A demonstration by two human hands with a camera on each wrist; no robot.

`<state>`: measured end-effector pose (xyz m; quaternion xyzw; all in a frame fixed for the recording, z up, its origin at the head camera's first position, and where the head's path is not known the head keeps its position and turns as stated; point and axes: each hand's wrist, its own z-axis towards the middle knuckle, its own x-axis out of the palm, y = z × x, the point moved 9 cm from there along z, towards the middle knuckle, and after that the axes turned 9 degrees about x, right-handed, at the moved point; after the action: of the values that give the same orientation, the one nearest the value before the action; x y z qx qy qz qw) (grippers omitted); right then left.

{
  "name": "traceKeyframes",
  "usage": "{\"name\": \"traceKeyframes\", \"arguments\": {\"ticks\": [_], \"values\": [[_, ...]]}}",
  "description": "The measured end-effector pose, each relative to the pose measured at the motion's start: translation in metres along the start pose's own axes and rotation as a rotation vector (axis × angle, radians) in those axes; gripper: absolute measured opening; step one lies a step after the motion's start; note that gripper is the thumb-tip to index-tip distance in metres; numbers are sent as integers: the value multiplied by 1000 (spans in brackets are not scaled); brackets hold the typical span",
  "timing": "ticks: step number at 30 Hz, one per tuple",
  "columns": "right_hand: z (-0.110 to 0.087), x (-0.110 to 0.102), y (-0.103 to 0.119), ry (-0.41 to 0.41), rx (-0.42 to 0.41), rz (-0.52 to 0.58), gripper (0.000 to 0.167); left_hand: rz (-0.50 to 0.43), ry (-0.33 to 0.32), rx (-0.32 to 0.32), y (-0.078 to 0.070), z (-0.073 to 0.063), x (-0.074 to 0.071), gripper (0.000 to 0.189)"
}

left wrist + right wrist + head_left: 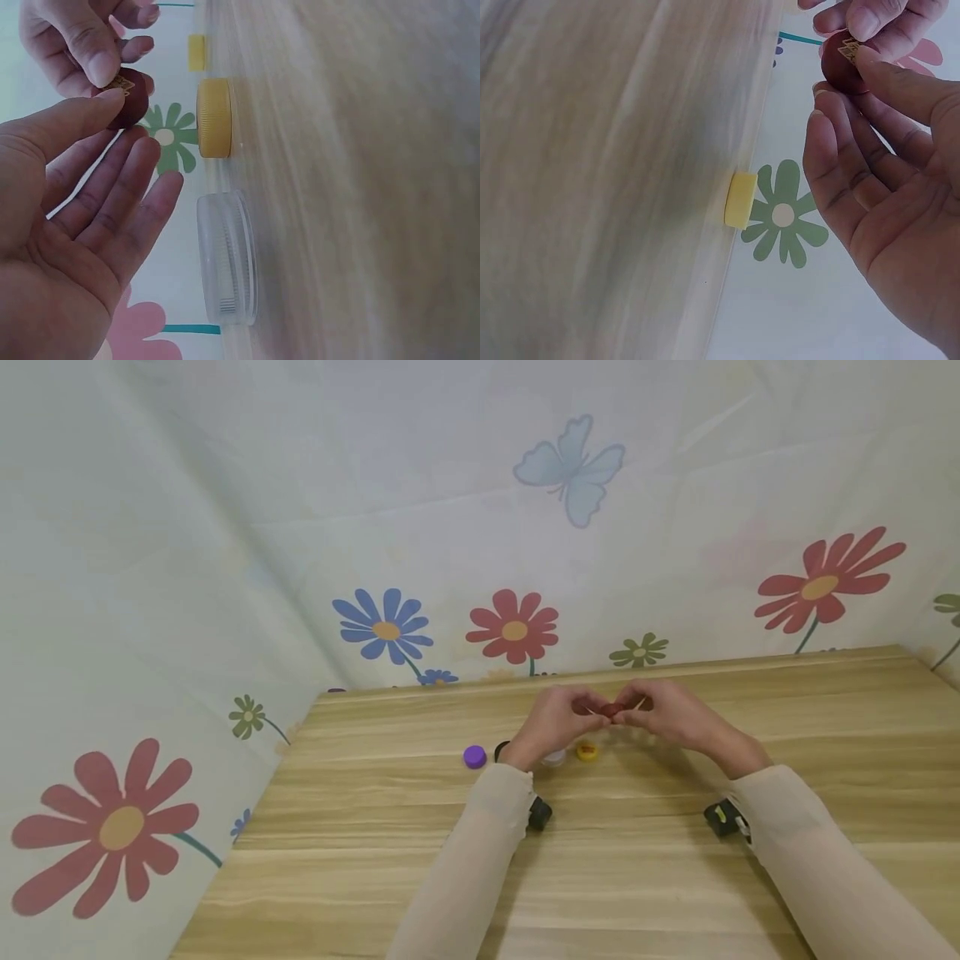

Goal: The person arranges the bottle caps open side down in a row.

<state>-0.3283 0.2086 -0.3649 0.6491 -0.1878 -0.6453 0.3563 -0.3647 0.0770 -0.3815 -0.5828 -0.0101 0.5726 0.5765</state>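
Observation:
Between both hands, raised over the far part of the table, is a dark red round cap [612, 712] with gold print on it. My left hand [558, 718] pinches it between thumb and fingers. From the other side, my right hand [671, 714] pinches the same cap [843, 66] with thumb and fingertips. Nearest below the hands are a yellow cap [587, 751] with dark print and a clear cap [553, 759], partly behind the left wrist. In the left wrist view, the yellow cap [214, 118] and clear cap [227, 259] show ribbed sides.
A purple cap [474, 757] lies left of the left wrist, with a black cap [502, 749] partly hidden beside it. A small yellow piece [740, 200] stands farther back on the wooden table [622, 877]. A flower-printed cloth [420, 527] hangs behind the table.

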Motion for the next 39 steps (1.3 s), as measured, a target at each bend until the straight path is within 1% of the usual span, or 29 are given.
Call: {"name": "traceKeyframes", "arguments": {"ticks": [5, 15, 18, 23, 30, 39], "values": [[1, 0, 0, 4, 22, 2, 14, -10, -16, 32, -3, 0, -3, 20], [0, 2, -2, 33, 65, 51, 19, -36, -22, 53, -7, 0, -3, 31], [0, 1, -3, 35, 72, 54, 19, -32, -21, 64, -8, 0, -3, 32], [-1, 0, -3, 39, 72, 54, 20, -19, -15, 73, -9, 0, -2, 34], [-2, -2, 1, 35, 30, 65, 21, -11, -15, 81, -9, 2, -2, 35], [-3, -1, -2, 45, 42, 74, 22, -23, -8, 78, -9, 2, -1, 31]]}}
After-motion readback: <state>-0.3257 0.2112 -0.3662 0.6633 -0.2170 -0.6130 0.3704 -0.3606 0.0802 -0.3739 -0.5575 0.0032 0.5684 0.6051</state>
